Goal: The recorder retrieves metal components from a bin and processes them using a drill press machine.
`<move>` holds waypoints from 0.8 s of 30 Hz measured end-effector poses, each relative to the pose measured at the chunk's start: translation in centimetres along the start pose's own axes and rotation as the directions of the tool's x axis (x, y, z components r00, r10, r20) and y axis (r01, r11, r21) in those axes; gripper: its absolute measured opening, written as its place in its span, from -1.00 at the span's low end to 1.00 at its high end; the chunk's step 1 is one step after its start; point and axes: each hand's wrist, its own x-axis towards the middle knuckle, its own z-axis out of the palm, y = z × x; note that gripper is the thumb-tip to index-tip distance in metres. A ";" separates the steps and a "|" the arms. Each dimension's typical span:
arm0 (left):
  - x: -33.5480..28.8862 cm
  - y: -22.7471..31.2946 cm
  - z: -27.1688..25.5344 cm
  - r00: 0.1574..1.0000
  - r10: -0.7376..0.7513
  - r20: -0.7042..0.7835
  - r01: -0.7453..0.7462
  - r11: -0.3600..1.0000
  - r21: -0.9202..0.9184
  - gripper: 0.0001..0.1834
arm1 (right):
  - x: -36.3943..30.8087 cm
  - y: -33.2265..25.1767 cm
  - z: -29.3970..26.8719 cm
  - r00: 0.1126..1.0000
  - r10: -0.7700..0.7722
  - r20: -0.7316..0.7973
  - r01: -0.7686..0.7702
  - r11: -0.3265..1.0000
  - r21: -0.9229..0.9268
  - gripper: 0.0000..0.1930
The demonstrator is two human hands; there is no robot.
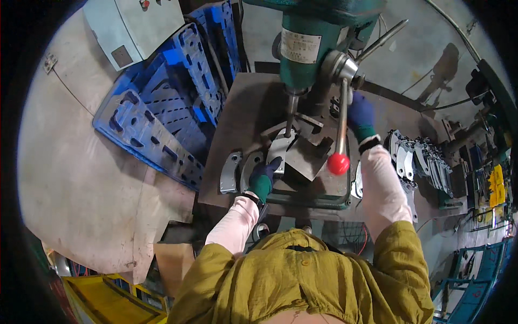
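A green drill press (302,54) stands before me, its spindle (292,110) reaching down onto a curved metal plate (279,147). My left hand (263,174), in a dark blue glove with a green cuff, presses its fingers on the near end of that plate. Beside it sits an angular steel fixture block (307,156). My right hand (361,110), gloved alike, is closed at the feed lever spokes beside the hub; its fingers are partly hidden. One feed lever (343,119) with a red ball knob (338,164) points toward me. Two more curved plates (231,171) lie left of my left hand.
Many curved plates (423,159) are stacked on the right of the steel worktable (237,102). Blue plastic pallets (156,124) lean at the left, by a grey control box (135,27). A cardboard box (174,264) and a yellow metal frame (113,302) stand at lower left.
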 end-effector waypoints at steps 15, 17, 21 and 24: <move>2.5 -3.5 1.0 0.990 0.094 0.100 -0.066 0.965 -0.254 -0.41 | -9.7 -11.1 -8.4 0.916 -0.364 0.171 0.019 0.463 0.886 -0.76; 2.7 -4.2 0.9 0.996 0.086 0.034 -0.068 0.930 -0.362 -0.49 | -9.0 -14.1 -11.4 0.908 -0.236 0.345 -0.345 0.042 0.938 -0.68; 0.9 -2.6 1.1 0.977 0.211 -0.023 -0.210 0.946 -0.248 -0.50 | -2.8 -14.6 -16.4 0.740 -0.332 0.586 -0.672 -0.308 0.674 -0.56; 0.2 -2.6 0.8 0.983 0.176 0.048 -0.148 0.924 -0.354 -0.50 | 0.1 -15.0 -18.1 0.637 -0.525 0.564 -0.768 -0.490 0.412 -0.50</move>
